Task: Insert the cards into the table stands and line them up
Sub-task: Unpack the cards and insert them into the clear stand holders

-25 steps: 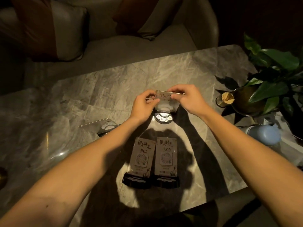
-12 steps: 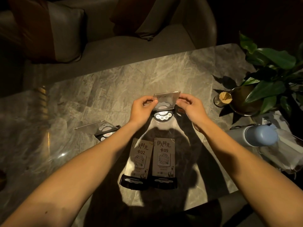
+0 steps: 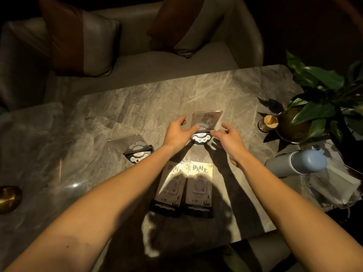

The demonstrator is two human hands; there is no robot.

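A clear table stand with a black base stands upright at the middle of the marble table, with a printed card sitting in it. My left hand pinches the stand's left edge, thumb in front. My right hand is at the base's right end, fingers spread and just touching it. Two more stands holding cards lie side by side nearer me. A stand with no card in it sits to the left.
At the right are a potted plant, a toothpick holder, a blue-capped bottle lying down and a crumpled plastic bag. A brass object sits at the left edge. A sofa with cushions lies beyond the table.
The card, held at its top by both hands, has gone down into the stand. Both hands slid down to the stand's sides, and my right hand's fingers have spread apart.
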